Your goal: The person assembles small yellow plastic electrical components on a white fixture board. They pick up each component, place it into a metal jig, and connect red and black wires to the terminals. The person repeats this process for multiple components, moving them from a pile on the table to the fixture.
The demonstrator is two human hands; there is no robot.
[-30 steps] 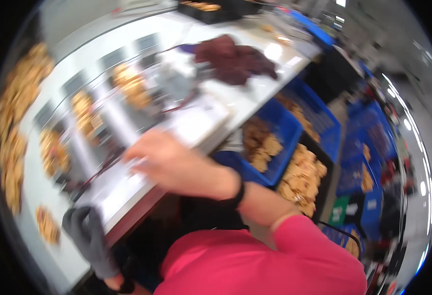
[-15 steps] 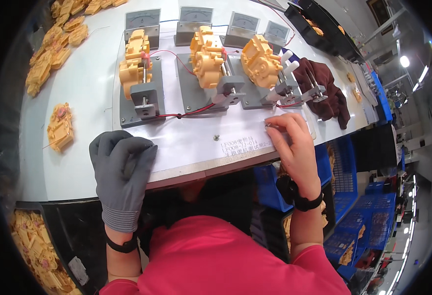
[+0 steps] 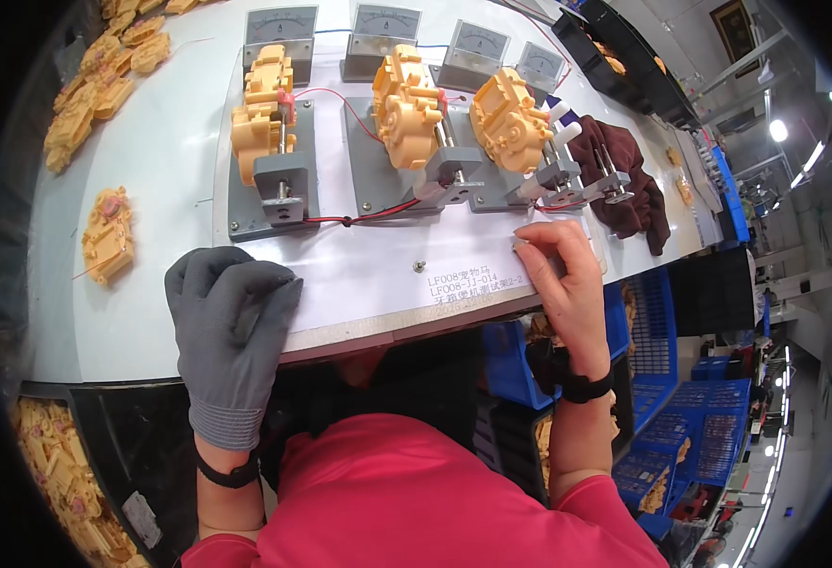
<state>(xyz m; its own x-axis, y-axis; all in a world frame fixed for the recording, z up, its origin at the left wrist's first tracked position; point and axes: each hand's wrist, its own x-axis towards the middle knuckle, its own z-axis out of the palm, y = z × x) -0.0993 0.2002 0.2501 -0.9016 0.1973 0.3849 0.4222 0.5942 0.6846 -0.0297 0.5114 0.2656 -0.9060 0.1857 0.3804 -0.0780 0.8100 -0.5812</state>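
Your right hand (image 3: pixel 567 284) rests bare on the front right corner of the white test board (image 3: pixel 368 275), fingers curled at its edge; whether they pinch anything you cannot tell from here. Your left hand (image 3: pixel 229 327), in a grey glove, lies flat and spread on the board's front left edge, holding nothing.

The board overhangs the white table (image 3: pixel 151 189) toward you, so leaning on that edge could tip it and jolt the fixtures. The red wire (image 3: pixel 359 216) runs close to your fingers; a snag might pull it loose.

Count three yellow toy bodies (image 3: pixel 406 95) clamped in a row, four grey meters (image 3: pixel 383 24) behind them, one loose yellow piece (image 3: pixel 108 235) to the left, and one dark brown cloth (image 3: pixel 624 175) to the right.
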